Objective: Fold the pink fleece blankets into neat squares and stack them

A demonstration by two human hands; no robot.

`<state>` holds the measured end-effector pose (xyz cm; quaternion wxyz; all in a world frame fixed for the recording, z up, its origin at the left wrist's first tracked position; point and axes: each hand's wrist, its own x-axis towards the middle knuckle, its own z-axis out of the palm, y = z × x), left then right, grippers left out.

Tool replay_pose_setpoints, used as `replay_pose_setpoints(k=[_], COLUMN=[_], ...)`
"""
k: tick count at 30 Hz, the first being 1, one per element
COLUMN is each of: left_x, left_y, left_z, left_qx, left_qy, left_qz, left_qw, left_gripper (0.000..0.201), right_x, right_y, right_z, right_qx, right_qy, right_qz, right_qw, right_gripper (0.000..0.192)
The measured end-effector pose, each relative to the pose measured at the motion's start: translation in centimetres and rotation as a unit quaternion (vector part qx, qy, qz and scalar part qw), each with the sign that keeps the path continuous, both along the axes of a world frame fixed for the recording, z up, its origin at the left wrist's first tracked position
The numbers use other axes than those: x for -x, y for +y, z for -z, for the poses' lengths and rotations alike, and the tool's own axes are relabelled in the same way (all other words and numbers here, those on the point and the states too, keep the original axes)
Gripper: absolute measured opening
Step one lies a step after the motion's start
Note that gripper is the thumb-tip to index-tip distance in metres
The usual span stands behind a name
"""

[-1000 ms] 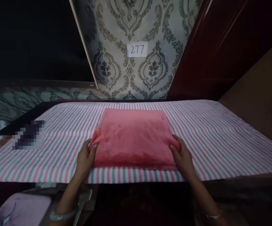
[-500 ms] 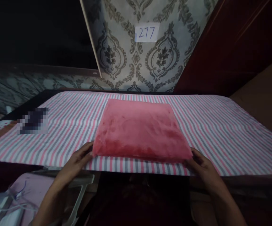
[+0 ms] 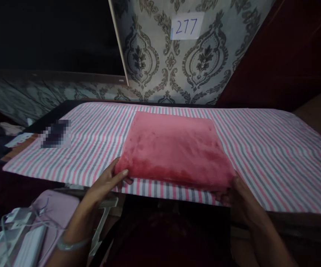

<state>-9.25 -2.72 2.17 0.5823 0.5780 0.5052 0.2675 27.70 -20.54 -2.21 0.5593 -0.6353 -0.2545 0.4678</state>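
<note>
Pink folded cloth (image 3: 174, 148), near corners pinched by left hand (image 3: 106, 183), right hand (image 3: 238, 198).

A striped sheet (image 3: 260, 148) in pink, grey and white covers the table. Behind it is patterned wallpaper (image 3: 155, 66) with a white label (image 3: 187, 26) (it reads 277). White cables (image 3: 16, 222) lie low at the left, on something pale pink.

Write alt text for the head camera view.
Two bare hands, left hand and right hand, grip the near corners of a folded pink plush cloth lying on a striped sheet. A paper reading 277 hangs on patterned wallpaper behind.
</note>
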Motion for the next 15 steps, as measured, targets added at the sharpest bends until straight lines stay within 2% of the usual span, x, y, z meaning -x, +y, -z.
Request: replay_pose_setpoints(k=[4, 6, 11, 13, 15], left_x=[-1.5, -1.7, -0.8, -0.4, 0.0], left_y=[-0.4, -0.2, 0.8, 1.0, 0.9], left_z=[0.8, 0.8, 0.2, 0.0, -0.2], left_qx=[-0.013, -0.016, -0.093, -0.093, -0.068], left_qy=[-0.097, -0.100, -0.023, -0.004, 0.016], left_qz=[-0.090, -0.118, -0.129, -0.129, -0.105], left_qw=[0.991, 0.988, 0.987, 0.987, 0.992], left_gripper=[0.062, 0.054, 0.040, 0.042, 0.046], right_x=[0.8, 0.9, 0.8, 0.5, 0.1], right_y=[0.5, 0.6, 0.7, 0.5, 0.3], right_z=[0.6, 0.5, 0.2, 0.5, 0.9], right_qx=[0.008, 0.012, 0.004, 0.013, 0.018], right_qy=[-0.067, -0.077, -0.095, -0.099, -0.094], right_qz=[0.040, 0.064, 0.121, 0.121, 0.099], right_qw=[0.997, 0.995, 0.988, 0.988, 0.990], right_gripper=[0.062, 0.055, 0.049, 0.051, 0.052])
